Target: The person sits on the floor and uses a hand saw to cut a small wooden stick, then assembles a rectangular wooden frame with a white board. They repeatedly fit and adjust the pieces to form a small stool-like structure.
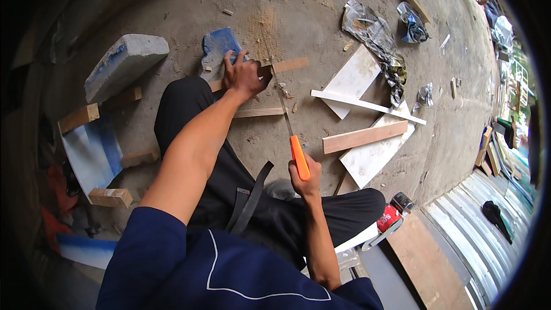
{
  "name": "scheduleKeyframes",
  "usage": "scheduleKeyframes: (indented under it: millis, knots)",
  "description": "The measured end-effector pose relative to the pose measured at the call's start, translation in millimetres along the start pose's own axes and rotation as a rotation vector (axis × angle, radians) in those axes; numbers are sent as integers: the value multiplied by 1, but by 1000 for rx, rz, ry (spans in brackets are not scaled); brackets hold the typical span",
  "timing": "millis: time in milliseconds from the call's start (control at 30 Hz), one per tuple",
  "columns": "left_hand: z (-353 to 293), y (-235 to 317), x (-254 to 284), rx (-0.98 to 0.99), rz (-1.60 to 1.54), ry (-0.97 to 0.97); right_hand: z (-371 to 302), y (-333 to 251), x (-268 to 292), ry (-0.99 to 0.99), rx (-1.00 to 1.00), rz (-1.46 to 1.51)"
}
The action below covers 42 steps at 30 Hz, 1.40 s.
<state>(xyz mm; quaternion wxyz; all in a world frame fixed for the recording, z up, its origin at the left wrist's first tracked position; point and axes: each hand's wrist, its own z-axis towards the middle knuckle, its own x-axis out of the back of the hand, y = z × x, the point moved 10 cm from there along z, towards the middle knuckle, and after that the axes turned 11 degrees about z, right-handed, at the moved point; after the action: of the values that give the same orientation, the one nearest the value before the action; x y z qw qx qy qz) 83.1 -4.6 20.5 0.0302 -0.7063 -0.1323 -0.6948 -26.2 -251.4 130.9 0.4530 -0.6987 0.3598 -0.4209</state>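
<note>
My right hand (304, 177) is wrapped around the orange handle of a handsaw (297, 155). The saw's thin blade points away from me and crosses a narrow wooden strip (291, 65). Just left of the blade, my left hand (245, 78) grips that strip with bent fingers and bears down on it. A blue-painted concrete block (221, 45) lies beside those fingers, at the strip's left part. Nearer to me, a second wooden strip (259, 112) ends close to the blade. Pale sawdust (264, 22) is scattered on the ground around the saw's far end.
A large grey block (127, 60) stands at left, near a blue-white panel with wood blocks (92, 152). On the right are white boards (373, 158), a pinkish wooden slat (365, 136) and crumpled plastic (373, 28). Corrugated metal sheet (476, 212) and a red can (389, 218) lie at lower right.
</note>
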Motion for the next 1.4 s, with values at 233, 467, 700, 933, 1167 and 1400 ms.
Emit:
scheduleKeyframes:
  millis: [233, 467, 700, 933, 1167, 1400]
  knots:
    - [6, 11, 4, -13, -85, -57, 95, 11, -24, -15, 135, -100]
    - [-2, -1, -5, 0, -43, -26, 15, 9, -2, -23, 8, -50]
    - [2, 6, 2, -1, -63, -45, 60, 7, -17, -14, 68, -73]
    - [6, 7, 0, -18, -94, -18, 64, 19, -19, -39, 88, -148]
    - [1, -1, -7, 5, -27, -75, 21, 4, -2, -11, 22, -34]
    - [7, 8, -5, -9, -81, -113, 82, 1, -23, 4, 144, -142]
